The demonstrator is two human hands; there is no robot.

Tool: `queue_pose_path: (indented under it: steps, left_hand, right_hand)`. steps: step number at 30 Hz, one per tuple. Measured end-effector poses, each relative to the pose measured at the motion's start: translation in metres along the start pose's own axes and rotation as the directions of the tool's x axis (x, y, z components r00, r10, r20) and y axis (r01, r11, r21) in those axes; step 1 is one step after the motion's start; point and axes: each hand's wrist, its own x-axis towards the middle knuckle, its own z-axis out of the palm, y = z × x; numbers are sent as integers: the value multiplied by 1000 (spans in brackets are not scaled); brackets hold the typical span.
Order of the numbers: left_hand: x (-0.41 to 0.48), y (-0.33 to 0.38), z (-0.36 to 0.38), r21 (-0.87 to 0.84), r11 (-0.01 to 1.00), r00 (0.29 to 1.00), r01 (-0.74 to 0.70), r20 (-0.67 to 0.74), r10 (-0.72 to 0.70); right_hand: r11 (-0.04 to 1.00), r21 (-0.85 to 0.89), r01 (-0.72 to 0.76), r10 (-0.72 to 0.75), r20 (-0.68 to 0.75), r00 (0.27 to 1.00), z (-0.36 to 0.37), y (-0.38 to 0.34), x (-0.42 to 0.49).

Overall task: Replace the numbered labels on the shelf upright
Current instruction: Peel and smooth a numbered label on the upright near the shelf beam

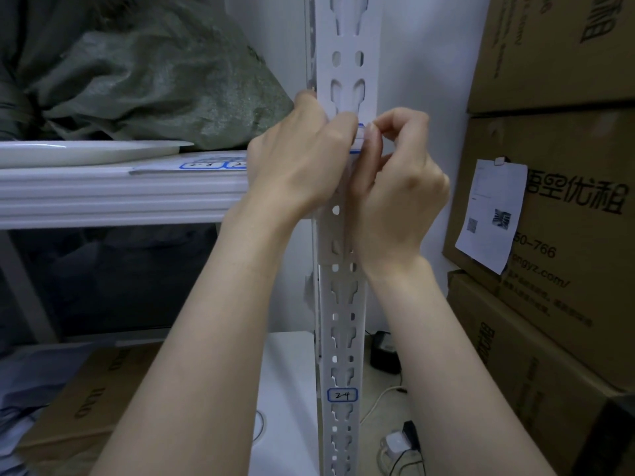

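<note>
A white slotted shelf upright runs top to bottom through the middle of the view. A blue-bordered white label sits on it at shelf height, mostly hidden by my fingers. My left hand wraps the upright's left edge with its fingertips on the label. My right hand pinches the label's right edge between thumb and forefinger. Lower on the upright is another blue-bordered label marked 24. A sheet of similar labels lies on the shelf board.
A grey-green woven sack fills the upper shelf. Stacked cardboard boxes with a paper slip stand at the right. Cables and a charger lie on the floor. A box sits on the lower shelf.
</note>
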Motion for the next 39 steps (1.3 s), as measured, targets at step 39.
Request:
queue_pose_path:
  steps: [39]
  left_hand:
    - [4, -5, 5, 42, 999, 999, -31, -18, 31]
  right_hand:
    - [1000, 11, -4, 3, 39, 999, -2, 2, 3]
